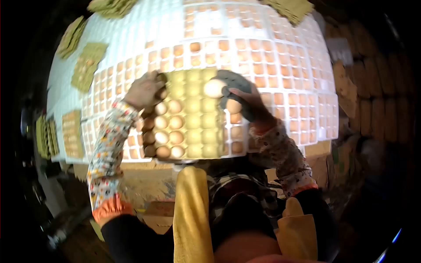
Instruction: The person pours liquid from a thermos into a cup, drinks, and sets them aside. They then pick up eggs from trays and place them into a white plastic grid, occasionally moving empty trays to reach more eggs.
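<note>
A yellowish egg tray [199, 120] lies over the lit white grid in front of me. Several eggs [176, 122] fill its left columns, while its right columns hold none. At the tray's upper left corner my left hand [145, 90] has its fingers curled over the edge, with an egg partly showing under them. My right hand [243, 94], in a dark glove with bare fingertips showing, is closed around a pale egg [215, 88] by the tray's upper right. A browner egg [233, 106] shows against its palm.
The bright white grid [287, 72] holds many brown eggs in its cells. Folded or stacked yellow-green trays [89, 65] lie along the left side, with more [291, 8] at the top. Cardboard [144, 184] shows below the front edge; stacked brown packs [372, 79] stand at the right.
</note>
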A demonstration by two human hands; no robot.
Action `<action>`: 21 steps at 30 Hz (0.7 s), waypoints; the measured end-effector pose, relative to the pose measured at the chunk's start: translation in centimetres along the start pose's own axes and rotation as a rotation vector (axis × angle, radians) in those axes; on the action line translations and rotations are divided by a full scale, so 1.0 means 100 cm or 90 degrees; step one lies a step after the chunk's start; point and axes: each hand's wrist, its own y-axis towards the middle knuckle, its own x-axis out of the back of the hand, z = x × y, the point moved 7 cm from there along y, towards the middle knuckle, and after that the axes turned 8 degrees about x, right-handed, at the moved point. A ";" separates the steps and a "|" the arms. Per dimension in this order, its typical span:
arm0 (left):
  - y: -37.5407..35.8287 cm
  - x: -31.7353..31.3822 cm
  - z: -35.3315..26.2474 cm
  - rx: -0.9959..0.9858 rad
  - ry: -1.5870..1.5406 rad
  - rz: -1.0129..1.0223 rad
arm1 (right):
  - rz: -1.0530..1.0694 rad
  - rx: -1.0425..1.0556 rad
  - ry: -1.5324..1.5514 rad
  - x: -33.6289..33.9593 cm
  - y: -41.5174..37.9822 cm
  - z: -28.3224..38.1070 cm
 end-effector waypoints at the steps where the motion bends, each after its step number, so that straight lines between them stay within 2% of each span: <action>1: 0.000 0.001 -0.001 -0.007 0.009 -0.020 | 0.029 -0.015 -0.041 0.023 -0.018 0.012; 2: -0.002 0.009 -0.008 0.005 -0.001 -0.056 | 0.025 0.039 -0.044 0.054 -0.036 0.018; 3: -0.014 0.011 0.002 0.189 -0.124 -0.056 | 0.021 0.094 -0.047 0.086 -0.056 0.025; 4: -0.033 -0.005 0.024 0.323 -0.185 -0.127 | -0.093 0.120 -0.107 0.136 -0.075 0.050; 5: -0.049 -0.018 0.034 0.304 -0.458 -0.207 | -0.198 0.142 -0.156 0.189 -0.091 0.072; 7: -0.090 -0.066 0.056 0.541 -0.739 -0.228 | -0.383 0.174 -0.240 0.299 -0.116 0.106; 8: -0.082 -0.059 0.006 0.525 -0.768 -0.218 | -0.466 0.179 -0.279 0.353 -0.128 0.118; 9: -0.067 -0.062 -0.036 0.513 -0.739 -0.270 | -0.547 0.180 -0.318 0.404 -0.136 0.127; 10: -0.032 -0.049 -0.108 0.482 -0.792 -0.119 | -0.554 0.244 -0.514 0.456 -0.133 0.141; 11: 0.005 -0.039 -0.167 0.414 -0.764 -0.146 | -0.549 0.308 -0.709 0.495 -0.124 0.153; 12: 0.052 -0.025 -0.237 0.304 -0.775 -0.061 | -0.458 0.331 -0.856 0.498 -0.109 0.165; 13: 0.085 -0.027 -0.289 0.224 -0.797 -0.040 | -0.362 0.344 -0.995 0.487 -0.103 0.175; 15: 0.142 -0.035 -0.391 0.151 -0.672 0.182 | -0.190 0.276 -1.049 0.468 -0.095 0.187; 16: 0.163 -0.038 -0.438 -0.023 -0.567 0.060 | -0.274 0.246 -0.848 0.475 -0.100 0.188; 17: 0.176 -0.034 -0.487 -0.066 -0.564 0.107 | -0.298 0.202 -0.717 0.481 -0.114 0.183; 18: 0.186 -0.033 -0.533 -0.144 -0.428 0.099 | -0.317 0.164 -0.587 0.483 -0.131 0.179; 19: 0.192 -0.040 -0.573 -0.181 -0.417 0.144 | -0.326 0.131 -0.457 0.482 -0.145 0.174; 20: 0.196 -0.065 -0.605 -0.286 -0.223 0.078 | -0.292 0.282 -0.608 0.480 -0.164 0.179; 21: 0.199 -0.089 -0.630 -0.331 -0.149 0.073 | -0.244 0.450 -0.743 0.482 -0.191 0.171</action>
